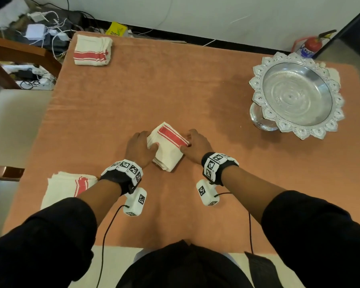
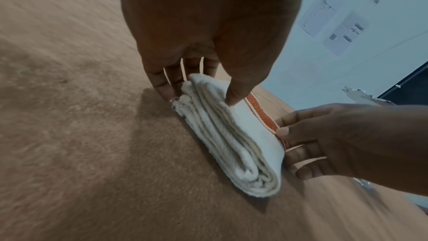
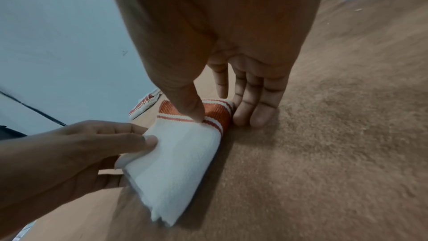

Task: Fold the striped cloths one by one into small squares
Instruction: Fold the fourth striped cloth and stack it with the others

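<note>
fingers point(image 1: 152, 146) of both hands pinch folded cloth point(image 1: 167, 150); pedestal tray point(image 1: 330, 80) apparently apart.

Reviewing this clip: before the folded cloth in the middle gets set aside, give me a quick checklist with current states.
1. Middle cloth folded into a compact square: ok.
2. Left hand grips its left edge, thumb on top: ok.
3. Right hand pinches the red stripe edge: ok.
4. Layers aligned at the open edge: not ok, slightly ragged in the left wrist view.
5. Cloth at near left waiting: ok.
6. Far-left cloth fully square: cannot tell.
</note>
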Motion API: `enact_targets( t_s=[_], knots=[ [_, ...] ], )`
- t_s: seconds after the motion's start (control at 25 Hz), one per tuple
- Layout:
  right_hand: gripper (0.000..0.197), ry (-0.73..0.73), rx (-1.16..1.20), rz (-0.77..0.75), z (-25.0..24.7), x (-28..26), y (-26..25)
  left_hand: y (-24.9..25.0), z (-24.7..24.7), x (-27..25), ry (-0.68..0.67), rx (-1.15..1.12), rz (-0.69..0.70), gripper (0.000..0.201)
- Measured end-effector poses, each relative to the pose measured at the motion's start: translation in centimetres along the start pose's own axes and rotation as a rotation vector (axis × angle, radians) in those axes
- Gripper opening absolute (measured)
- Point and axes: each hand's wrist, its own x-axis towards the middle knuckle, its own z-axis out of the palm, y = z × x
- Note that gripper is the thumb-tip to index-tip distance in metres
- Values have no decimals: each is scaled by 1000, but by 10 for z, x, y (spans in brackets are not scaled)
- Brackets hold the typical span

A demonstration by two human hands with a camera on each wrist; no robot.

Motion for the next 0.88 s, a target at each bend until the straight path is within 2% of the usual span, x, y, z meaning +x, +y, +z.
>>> enact_targets(
  t_s=[0.2,0.32,0.44,0.6,0.72,0.88],
  knots=[
    [49,-77,56,103,-1,3,-10,-3,-2,5,-82,37,28,50],
    [21,-87,46,112,-4,-1,-14,-4,-4,1,-101,37,74,46],
    [25,-72,142,128,-3,-9,-14,3,-6,-1,-126,-31,112,40],
    [26,-13,411,150,-5,-21,-9,8,-2,-3,-155,-139,145,39],
    [25,-8,594,149,-22,-36,-2,24,3,-8,-239,-403,73,40],
    [24,-49,786,176,-53,-65,22,57,8,-20,-440,-850,-53,62]
  ],
)
